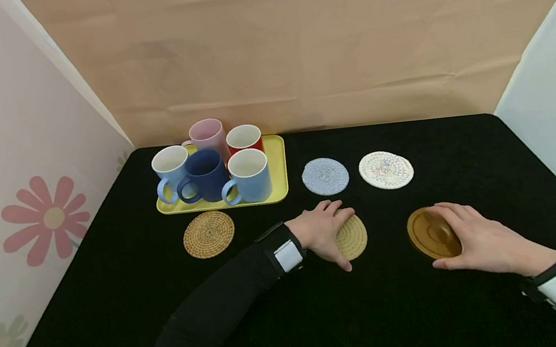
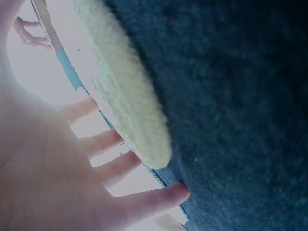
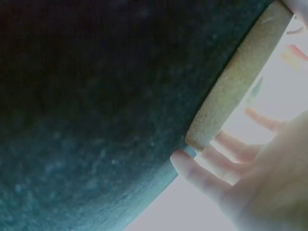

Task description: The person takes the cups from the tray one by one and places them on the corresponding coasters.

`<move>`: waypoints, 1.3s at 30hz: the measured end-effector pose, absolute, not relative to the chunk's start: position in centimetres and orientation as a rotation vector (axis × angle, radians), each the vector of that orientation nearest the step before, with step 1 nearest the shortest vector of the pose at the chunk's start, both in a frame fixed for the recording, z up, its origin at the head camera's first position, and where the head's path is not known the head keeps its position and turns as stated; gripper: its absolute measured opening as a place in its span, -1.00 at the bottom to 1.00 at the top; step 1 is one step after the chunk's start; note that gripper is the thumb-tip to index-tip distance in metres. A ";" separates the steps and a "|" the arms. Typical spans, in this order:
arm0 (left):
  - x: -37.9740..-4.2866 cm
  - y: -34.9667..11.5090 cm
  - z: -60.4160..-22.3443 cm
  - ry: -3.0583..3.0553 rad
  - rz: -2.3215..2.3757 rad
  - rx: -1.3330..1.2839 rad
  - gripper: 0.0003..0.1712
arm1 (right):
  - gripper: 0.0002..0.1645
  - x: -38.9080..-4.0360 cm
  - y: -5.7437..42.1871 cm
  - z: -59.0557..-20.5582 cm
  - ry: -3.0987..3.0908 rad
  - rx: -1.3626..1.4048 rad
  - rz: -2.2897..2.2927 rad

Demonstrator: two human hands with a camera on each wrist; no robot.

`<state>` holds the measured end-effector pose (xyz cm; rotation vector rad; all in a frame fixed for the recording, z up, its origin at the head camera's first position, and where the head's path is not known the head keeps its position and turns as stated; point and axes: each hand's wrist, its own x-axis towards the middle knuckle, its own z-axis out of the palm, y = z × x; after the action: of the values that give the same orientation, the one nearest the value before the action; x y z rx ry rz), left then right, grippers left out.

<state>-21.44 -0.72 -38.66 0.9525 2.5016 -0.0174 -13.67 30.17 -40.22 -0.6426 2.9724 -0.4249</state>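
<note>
My left hand (image 1: 321, 232) reaches over a pale yellow-green woven coaster (image 1: 355, 237), fingers spread and fairly straight, covering its left part. The left wrist view shows that coaster's thick fuzzy edge (image 2: 139, 101) close to the fingers; firm contact is hard to tell. On the right, my right hand (image 1: 485, 241) arches over a round brown wooden coaster (image 1: 420, 231). Its fingers are near the far rim and its thumb near the close rim. From the right wrist, the wooden coaster's edge (image 3: 236, 82) appears low against the dark cloth, beside extended fingers.
A yellow tray (image 1: 279, 167) at the back left bears several mugs: pink, red, dark blue (image 1: 208, 178) and light blue. A brown woven coaster (image 1: 208, 235) lies in front of it. Behind my hands lie a blue coaster (image 1: 325, 176) and a speckled white one (image 1: 386, 170).
</note>
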 end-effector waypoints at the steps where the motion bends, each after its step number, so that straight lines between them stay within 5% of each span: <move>1: -21.4 -0.7 -38.7 2.501 -0.018 0.951 0.30 | 0.23 -13.7 30.2 -40.2 2.974 -0.642 -0.422; 39: -21.4 -0.7 -38.7 2.502 -0.030 0.950 0.30 | 0.26 -18.2 33.2 -39.9 2.902 -0.436 -0.378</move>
<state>-21.42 -0.70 -38.66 0.9503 2.5016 -0.0296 -18.23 33.18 -39.90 -0.4358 2.9022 -0.3785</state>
